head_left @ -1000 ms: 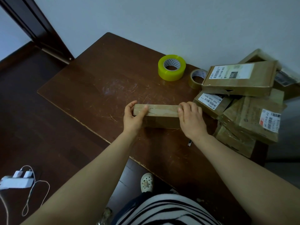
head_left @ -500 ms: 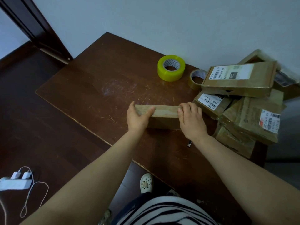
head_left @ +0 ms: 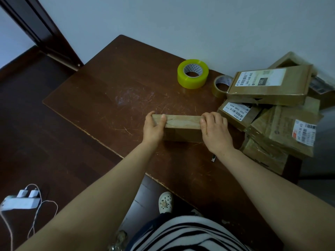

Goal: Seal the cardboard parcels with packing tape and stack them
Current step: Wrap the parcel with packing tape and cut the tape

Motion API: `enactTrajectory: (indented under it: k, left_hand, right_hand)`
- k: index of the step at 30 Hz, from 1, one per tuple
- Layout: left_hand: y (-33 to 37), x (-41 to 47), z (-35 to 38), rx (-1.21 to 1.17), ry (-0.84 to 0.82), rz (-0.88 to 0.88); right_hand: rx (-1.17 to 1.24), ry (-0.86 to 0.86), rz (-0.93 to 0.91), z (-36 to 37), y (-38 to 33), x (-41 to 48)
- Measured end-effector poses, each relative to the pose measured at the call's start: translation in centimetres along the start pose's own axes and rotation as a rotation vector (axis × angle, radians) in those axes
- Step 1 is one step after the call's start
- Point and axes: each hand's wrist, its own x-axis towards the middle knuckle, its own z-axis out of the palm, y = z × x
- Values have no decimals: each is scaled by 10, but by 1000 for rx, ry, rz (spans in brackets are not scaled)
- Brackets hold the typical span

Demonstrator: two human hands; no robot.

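Two hands hold a narrow cardboard box (head_left: 183, 126) by its ends, mid-desk (head_left: 117, 91). The left hand (head_left: 153, 129) wraps fingers (head_left: 150, 115) and thumb round one end, and the right hand (head_left: 215, 131) curls over the other. Box and grips are unchanged from a second ago. Other parcels (head_left: 282, 127) lie piled just right.

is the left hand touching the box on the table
Touching. The head view shows the left hand gripping the left end of the box, thumb lying over its top face.
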Motion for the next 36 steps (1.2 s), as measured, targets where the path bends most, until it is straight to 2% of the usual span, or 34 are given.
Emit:
enactTrajectory:
  k: [5, 9, 15, 21, 24, 33, 34, 36]
  left_hand:
    - [3, -2, 1, -4, -22, -62]
    - [3, -4, 8, -15, 49, -38]
    - [-3, -1, -1, -38, -42, -25]
    - [0, 0, -5, -50, -35, -50]
    - [-1, -2, 1, 54, 1, 3]
    - [-3, 2, -5, 159, -19, 32]
    - [-2, 1, -7, 240, -8, 74]
    - [-2, -1, -12, 547, -40, 285]
  right_hand:
    - [2, 19, -8, 0, 1, -1]
    - [0, 23, -4, 1, 0, 1]
    - [-14, 23, -12, 2, 2, 0]
    - [-8, 28, -21, 2, 1, 0]
    - [2, 22, -19, 3, 2, 1]
    - [26, 20, -11, 3, 4, 3]
    - [48, 10, -5, 2, 4, 4]
    - [101, -18, 13, 2, 6, 5]
